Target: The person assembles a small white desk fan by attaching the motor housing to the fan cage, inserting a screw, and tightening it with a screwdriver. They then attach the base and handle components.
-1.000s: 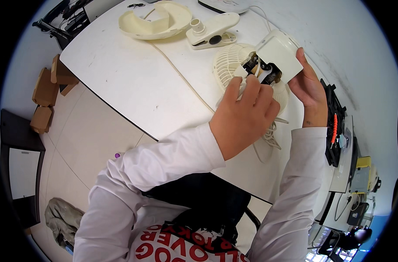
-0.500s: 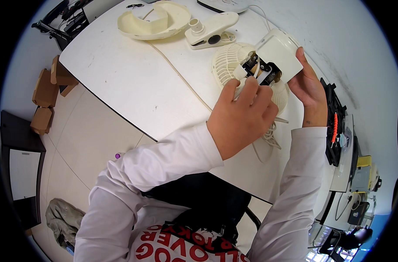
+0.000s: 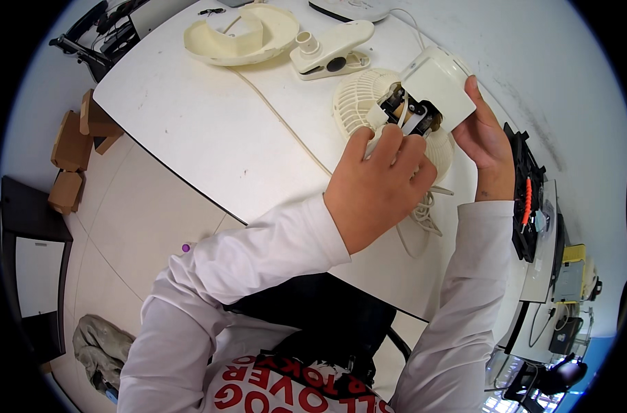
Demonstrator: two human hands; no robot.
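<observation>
Left hand (image 3: 379,196) edges slightly leftward near the exposed mechanism (image 3: 415,115), its curled fingers' (image 3: 389,146) hold unclear; right hand (image 3: 489,141) grips the white housing (image 3: 437,86).

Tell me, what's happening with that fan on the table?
A person's two hands are busy with an opened-up cream fan. The right hand holds the white housing by its right side. The left hand is at the open edge, near the dark inner parts; I can't see exactly what it's gripping. A cream clip and a rounded cream shell lie farther back on the white table.
</observation>
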